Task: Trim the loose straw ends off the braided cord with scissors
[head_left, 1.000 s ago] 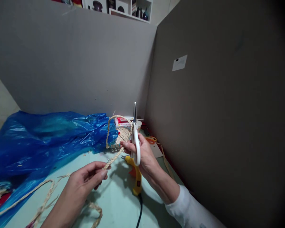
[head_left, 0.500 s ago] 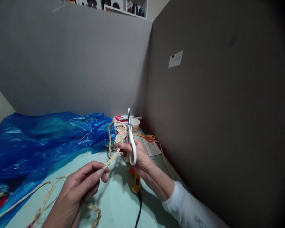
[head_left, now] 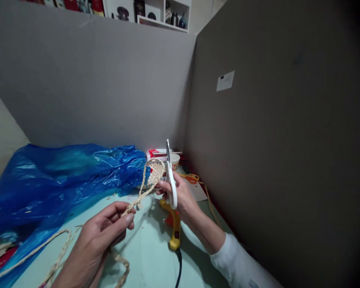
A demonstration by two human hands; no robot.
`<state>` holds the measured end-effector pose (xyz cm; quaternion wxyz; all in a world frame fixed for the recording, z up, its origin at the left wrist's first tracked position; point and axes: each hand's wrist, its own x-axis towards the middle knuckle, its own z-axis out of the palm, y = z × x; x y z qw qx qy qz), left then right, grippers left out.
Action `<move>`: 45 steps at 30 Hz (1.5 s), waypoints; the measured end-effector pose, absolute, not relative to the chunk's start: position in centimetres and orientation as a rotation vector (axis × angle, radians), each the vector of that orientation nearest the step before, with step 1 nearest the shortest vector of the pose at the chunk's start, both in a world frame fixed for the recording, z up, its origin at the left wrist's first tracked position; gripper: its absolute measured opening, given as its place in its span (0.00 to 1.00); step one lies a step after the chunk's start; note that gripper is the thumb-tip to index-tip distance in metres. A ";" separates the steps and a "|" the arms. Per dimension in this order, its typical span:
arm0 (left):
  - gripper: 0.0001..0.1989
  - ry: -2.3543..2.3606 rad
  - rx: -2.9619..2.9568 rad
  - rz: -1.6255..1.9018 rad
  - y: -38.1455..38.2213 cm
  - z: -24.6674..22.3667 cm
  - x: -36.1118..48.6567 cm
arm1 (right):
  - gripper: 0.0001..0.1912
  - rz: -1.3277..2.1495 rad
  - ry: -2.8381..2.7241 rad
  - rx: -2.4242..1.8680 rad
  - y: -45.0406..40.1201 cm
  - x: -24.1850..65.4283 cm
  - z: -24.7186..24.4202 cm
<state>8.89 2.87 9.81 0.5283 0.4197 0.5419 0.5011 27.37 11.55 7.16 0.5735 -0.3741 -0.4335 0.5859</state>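
Observation:
Between finger and thumb, my left hand [head_left: 108, 232] pinches a pale braided straw cord [head_left: 144, 195]. The cord rises to a loop, and its far side runs to the fingertips of my right hand [head_left: 180, 194]. White-handled scissors [head_left: 171, 184] are also in my right hand, blades pointing up and looking closed. Another length of thick braid [head_left: 123, 266] hangs below my left hand. Under my right hand, a yellow glue gun [head_left: 175, 230] with a black cable lies on the pale green table [head_left: 144, 256].
Crumpled blue plastic [head_left: 69, 172] covers the left and back. Behind my hands are a woven piece [head_left: 156, 174], a paper cup [head_left: 174, 160] and orange scissors [head_left: 192, 180]. Loose braids [head_left: 58, 256] lie at the left. Grey panels [head_left: 123, 88] rise behind and to the right.
The view has shifted slightly. My hands have moved a little further apart, and the cord between them is drawn out longer. More of the glue gun shows.

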 end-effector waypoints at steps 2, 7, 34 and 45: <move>0.19 1.287 0.974 1.247 3.2 9.8 8.3 | 0.23 1.268 -1.083 -0.934 11.8 28.0 7.4; 0.22 1.314 0.900 1.429 4.0 9.9 7.4 | 0.25 0.993 -1.222 -1.049 12.3 29.4 8.0; 0.14 0.967 0.584 1.489 3.7 11.8 7.6 | 0.31 -0.499 -2.190 -0.741 10.3 29.1 7.3; 0.11 0.917 0.544 1.493 3.4 11.8 7.8 | 0.19 -0.535 -2.062 -0.641 10.9 29.1 6.3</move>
